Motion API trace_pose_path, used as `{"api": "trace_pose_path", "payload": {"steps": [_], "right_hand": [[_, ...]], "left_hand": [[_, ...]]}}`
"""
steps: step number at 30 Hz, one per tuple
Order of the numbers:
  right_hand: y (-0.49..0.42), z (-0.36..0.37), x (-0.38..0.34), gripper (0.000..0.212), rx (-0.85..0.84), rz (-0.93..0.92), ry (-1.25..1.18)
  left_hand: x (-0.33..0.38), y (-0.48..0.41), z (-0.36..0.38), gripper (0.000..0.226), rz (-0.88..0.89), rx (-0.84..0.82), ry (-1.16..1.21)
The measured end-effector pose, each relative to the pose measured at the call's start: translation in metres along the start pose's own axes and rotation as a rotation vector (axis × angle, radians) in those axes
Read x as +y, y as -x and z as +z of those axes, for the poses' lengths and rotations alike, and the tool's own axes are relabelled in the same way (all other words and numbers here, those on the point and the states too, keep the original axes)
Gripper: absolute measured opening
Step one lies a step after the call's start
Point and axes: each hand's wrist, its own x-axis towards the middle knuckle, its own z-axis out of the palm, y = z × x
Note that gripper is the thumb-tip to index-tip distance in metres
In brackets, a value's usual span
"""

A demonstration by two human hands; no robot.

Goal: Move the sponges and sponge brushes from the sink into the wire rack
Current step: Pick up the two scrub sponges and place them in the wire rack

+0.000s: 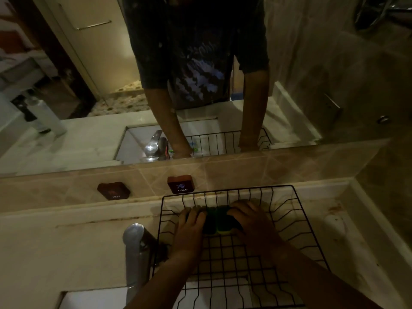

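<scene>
A black wire rack (296,221) stands on the counter to the right of the tap. Inside it, toward the back, lie two sponges side by side: a dark green one (209,224) and a green and yellow one (223,224). My left hand (189,228) rests on the left sponge with fingers curled over it. My right hand (254,221) covers the right sponge the same way. Both hands are inside the rack. The sink shows only as a pale corner (93,297) at the bottom left; its contents are out of sight.
A chrome tap (136,253) rises just left of the rack. Two wall buttons, HOT (113,190) and COLD (181,185), sit on the tiled backsplash. A mirror (89,121) above reflects the counter, the rack and a person's arms.
</scene>
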Motion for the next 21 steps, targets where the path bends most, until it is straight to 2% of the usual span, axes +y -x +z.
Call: {"api": "trace_pose_path", "payload": {"steps": [8,15,19,21], "right_hand": [[0.007,0.01,-0.007,0.062,-0.003,0.069,0.143],[0.008,0.008,-0.011,0.058,0.027,0.035,0.178],[0.006,0.01,-0.013,0.05,0.028,0.04,0.163],[0.005,0.009,-0.013,0.047,0.031,0.044,0.154]], "left_hand": [[0.002,0.002,0.002,0.062,-0.023,-0.027,0.054],[0.0,0.006,0.004,0.065,-0.064,-0.084,0.078],[-0.002,0.007,0.009,0.077,-0.049,-0.135,0.007],[-0.002,0.006,0.008,0.075,-0.039,-0.129,-0.008]]}}
